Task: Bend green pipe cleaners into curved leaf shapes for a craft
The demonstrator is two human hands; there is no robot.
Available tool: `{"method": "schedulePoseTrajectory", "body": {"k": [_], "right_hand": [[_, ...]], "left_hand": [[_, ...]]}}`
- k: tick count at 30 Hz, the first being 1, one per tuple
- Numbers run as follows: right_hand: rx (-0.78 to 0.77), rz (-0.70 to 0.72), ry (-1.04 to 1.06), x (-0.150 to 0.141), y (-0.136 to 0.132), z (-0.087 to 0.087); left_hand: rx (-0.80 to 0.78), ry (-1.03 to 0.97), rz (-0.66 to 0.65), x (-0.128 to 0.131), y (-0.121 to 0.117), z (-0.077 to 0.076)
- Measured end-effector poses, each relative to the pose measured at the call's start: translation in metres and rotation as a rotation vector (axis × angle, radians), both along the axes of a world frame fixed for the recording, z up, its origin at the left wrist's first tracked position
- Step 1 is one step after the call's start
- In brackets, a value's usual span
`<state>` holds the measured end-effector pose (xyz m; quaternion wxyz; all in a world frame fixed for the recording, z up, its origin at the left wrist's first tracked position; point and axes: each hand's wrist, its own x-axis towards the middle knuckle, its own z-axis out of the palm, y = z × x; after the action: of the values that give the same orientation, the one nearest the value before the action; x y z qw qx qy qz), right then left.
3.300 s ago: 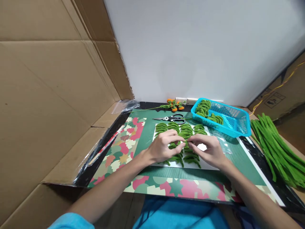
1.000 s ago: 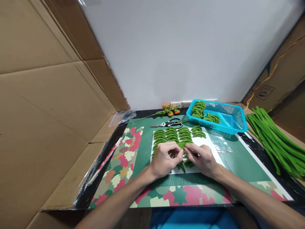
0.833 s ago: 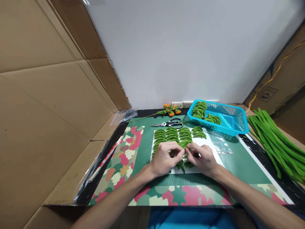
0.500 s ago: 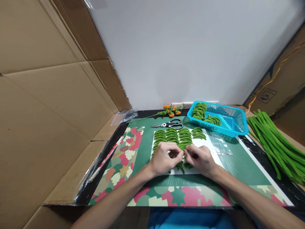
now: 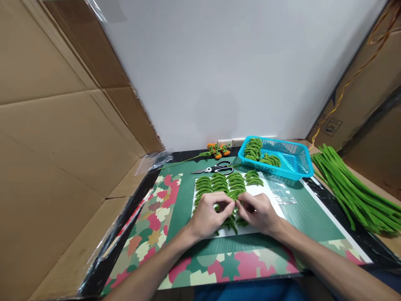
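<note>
Both my hands meet over a white sheet [image 5: 263,191] on a green mat [image 5: 310,217]. My left hand [image 5: 209,216] and my right hand [image 5: 257,212] have curled fingers pinching the same bent green pipe-cleaner piece [image 5: 235,195] between them. Rows of folded green pipe-cleaner pieces [image 5: 219,182] lie on the sheet just beyond my fingers, and more show under my hands.
A blue basket [image 5: 293,161] with more green pieces stands at the back right. Black-handled scissors [image 5: 216,169] and an orange-flowered sprig [image 5: 216,149] lie behind the sheet. A bundle of long green pipe cleaners [image 5: 354,192] lies far right. Cardboard walls [image 5: 62,138] rise at left.
My hands stay together on the green piece, with only small finger shifts. The view has tilted and shifted, so everything sits slightly lower and further left.
</note>
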<state>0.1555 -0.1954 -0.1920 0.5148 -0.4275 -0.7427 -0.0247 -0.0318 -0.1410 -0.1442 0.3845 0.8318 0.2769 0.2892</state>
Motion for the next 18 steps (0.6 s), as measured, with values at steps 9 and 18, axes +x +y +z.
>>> {"method": "schedulePoseTrajectory", "body": {"k": [9, 18], "right_hand": [[-0.023, -0.031, -0.049, 0.003, -0.002, 0.006], [-0.019, -0.087, -0.047, 0.000, 0.006, 0.004]], "left_hand": [[0.078, 0.007, 0.045, 0.000, 0.007, 0.001], [0.206, 0.040, 0.081, -0.003, 0.011, -0.001]]}}
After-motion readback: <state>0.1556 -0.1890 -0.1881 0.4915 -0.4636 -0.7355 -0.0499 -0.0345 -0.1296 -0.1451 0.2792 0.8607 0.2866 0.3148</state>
